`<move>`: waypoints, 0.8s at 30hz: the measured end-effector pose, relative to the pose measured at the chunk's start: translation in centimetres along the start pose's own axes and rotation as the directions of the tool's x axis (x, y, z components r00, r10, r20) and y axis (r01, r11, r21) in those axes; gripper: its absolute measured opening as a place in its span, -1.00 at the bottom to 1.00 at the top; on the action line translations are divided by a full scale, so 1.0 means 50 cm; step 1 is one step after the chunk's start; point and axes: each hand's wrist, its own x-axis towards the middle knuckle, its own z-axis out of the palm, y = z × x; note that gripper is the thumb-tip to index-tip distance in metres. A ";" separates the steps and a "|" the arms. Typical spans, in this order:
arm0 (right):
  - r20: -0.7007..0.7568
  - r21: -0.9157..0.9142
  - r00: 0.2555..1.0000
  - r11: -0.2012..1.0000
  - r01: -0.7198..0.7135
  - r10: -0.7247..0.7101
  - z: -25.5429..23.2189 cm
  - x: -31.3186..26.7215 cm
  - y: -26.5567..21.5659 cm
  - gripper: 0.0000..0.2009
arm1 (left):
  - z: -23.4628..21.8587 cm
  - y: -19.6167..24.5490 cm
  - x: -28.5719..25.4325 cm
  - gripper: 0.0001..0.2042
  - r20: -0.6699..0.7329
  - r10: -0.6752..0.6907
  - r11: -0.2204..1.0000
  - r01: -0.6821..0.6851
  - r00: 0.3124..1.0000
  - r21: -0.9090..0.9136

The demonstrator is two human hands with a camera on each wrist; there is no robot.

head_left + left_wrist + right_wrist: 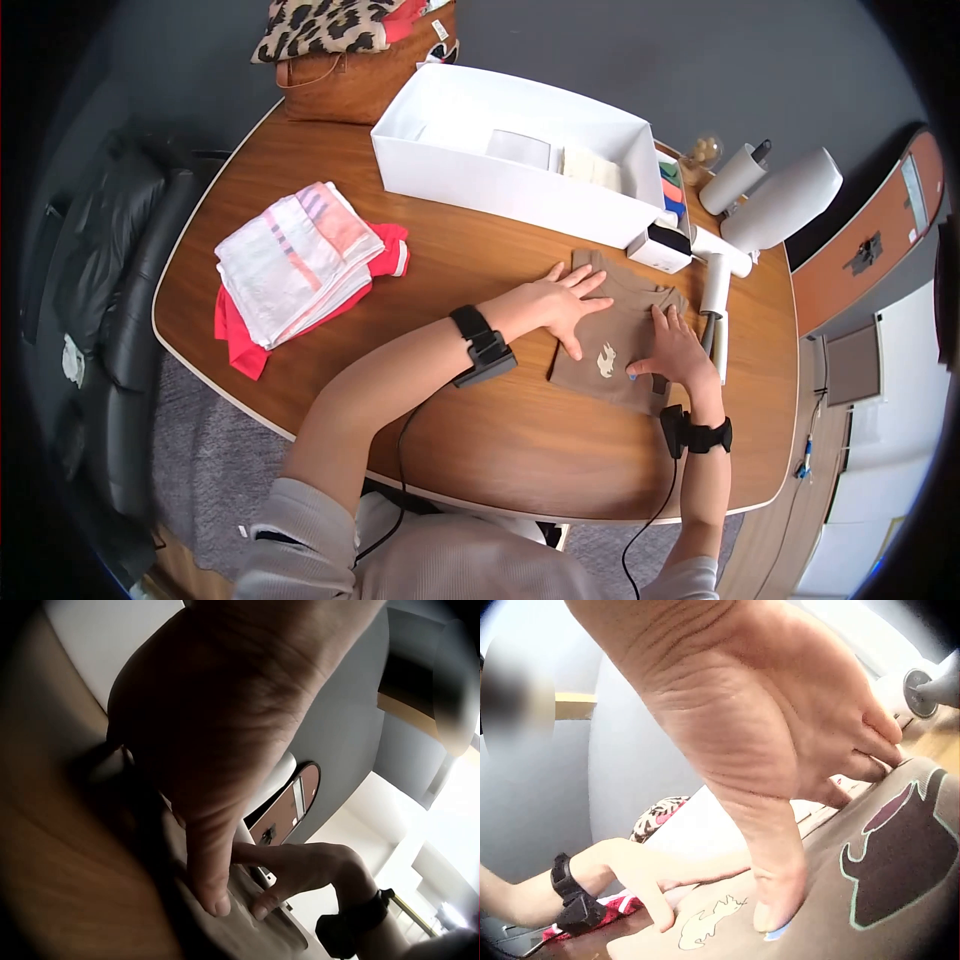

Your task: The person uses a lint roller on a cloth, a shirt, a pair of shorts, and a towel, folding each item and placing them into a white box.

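A brown shirt [580, 372] lies folded flat on the wooden table, a cream animal print [606, 360] on its front. My left hand [562, 304] rests on its left side with fingers spread and thumb pointing toward me. On the right side, my right hand [682, 352] presses with straight fingers, those fingertips near the collar. The right wrist view shows its thumb over a small blue print [778, 932], beside a large dark animal print [896, 870] outlined in pale green. In the left wrist view, both thumbs touch the cloth.
Left of the shirt sits a stack of folded white and pink clothes [290, 265] over a red garment [390, 250]. Behind stands a long white box [500, 205] with folded items inside. White cylinders [716, 285] and a small box [660, 248] border the right. A brown bag [350, 90] stands back left.
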 end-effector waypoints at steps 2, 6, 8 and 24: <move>0.018 0.010 1.000 1.000 -0.019 0.019 -0.007 0.012 0.007 0.08 | -0.011 -0.003 0.016 -0.01 0.019 -0.002 1.000 0.002 1.000 -0.002; 0.009 0.044 1.000 0.999 -0.009 0.009 -0.004 0.017 0.019 0.10 | -0.007 -0.006 0.019 -0.01 0.000 -0.002 1.000 0.002 1.000 -0.007; -0.001 0.079 1.000 0.997 -0.003 0.004 -0.001 0.011 0.022 0.10 | 0.000 -0.007 0.018 -0.01 -0.007 -0.004 1.000 0.004 1.000 -0.003; -0.030 0.037 0.991 0.991 0.132 -0.131 0.031 -0.054 -0.038 0.09 | 0.003 -0.001 -0.124 -0.16 0.026 -0.021 0.999 0.022 0.999 -0.039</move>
